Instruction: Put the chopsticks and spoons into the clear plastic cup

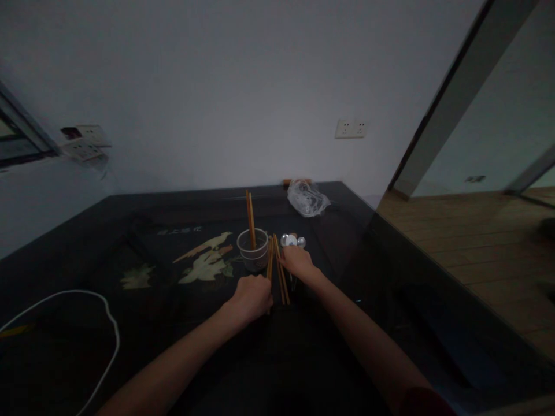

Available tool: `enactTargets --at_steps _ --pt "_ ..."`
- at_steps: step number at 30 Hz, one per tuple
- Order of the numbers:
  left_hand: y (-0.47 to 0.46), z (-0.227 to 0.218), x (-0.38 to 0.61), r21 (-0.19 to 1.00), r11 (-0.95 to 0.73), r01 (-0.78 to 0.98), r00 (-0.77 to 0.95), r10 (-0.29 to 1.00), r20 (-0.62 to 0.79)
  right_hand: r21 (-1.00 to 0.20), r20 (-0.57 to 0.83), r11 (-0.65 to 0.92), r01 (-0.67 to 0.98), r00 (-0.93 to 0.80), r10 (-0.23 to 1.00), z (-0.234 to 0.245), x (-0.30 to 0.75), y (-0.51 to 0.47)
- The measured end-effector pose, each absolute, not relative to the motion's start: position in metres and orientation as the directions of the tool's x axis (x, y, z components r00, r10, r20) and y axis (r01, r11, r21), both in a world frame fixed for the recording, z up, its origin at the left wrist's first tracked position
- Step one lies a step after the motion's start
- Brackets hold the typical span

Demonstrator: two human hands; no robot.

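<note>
A clear plastic cup (254, 249) stands on the dark table (130, 231) with two wooden chopsticks (250, 219) upright in it. Several more wooden chopsticks (281, 276) lie on the table just right of the cup. My left hand (251, 297) is closed in a fist on the near end of one lying chopstick. My right hand (297, 261) rests palm down over the far ends of the lying chopsticks, fingers curled toward some shiny metal spoons (291, 240). What its fingers hold is hidden.
A crumpled clear plastic bag (307, 198) lies at the table's far edge. A white cable (106, 312) loops across the near left. The tabletop has a bird and flower inlay (203, 260). Wall sockets (350, 128) sit behind. Wooden floor (477, 242) lies to the right.
</note>
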State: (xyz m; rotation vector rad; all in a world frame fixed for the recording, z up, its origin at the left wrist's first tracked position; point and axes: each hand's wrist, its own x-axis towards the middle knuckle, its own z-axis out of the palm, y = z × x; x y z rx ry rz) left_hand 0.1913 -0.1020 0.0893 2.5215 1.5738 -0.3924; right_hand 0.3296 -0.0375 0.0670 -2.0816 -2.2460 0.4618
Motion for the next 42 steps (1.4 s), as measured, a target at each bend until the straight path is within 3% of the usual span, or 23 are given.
enactTargets --at_steps 9,19,29,32,36,42 --pt "-0.086 0.073 0.19 -0.044 -0.36 0.932 0.348 0.922 -0.169 -0.239 -0.152 0.083 0.967 -0.121 0.981 0.068 0.33 -0.038" --pt "-0.084 0.066 0.191 -0.032 -0.355 0.934 0.341 0.918 -0.204 -0.232 -0.127 0.081 0.969 -0.113 0.985 0.076 0.33 -0.041" --pt "-0.087 0.089 0.185 0.008 -0.321 0.947 0.317 0.929 -0.19 -0.257 -0.125 0.062 0.964 -0.096 0.987 0.074 0.342 -0.031" --pt "-0.09 0.096 0.183 0.024 -0.335 0.942 0.335 0.93 -0.15 -0.327 -0.133 0.077 0.942 -0.126 0.983 0.07 0.343 -0.028" --pt "-0.096 0.105 0.182 0.052 -0.353 0.934 0.356 0.926 -0.128 -0.51 -0.132 0.127 0.851 -0.224 0.966 0.068 0.345 -0.022" --pt "-0.104 0.117 0.187 0.064 -0.351 0.934 0.356 0.925 -0.13 -0.855 -0.18 -0.02 0.518 -0.261 0.949 0.077 0.348 -0.021"
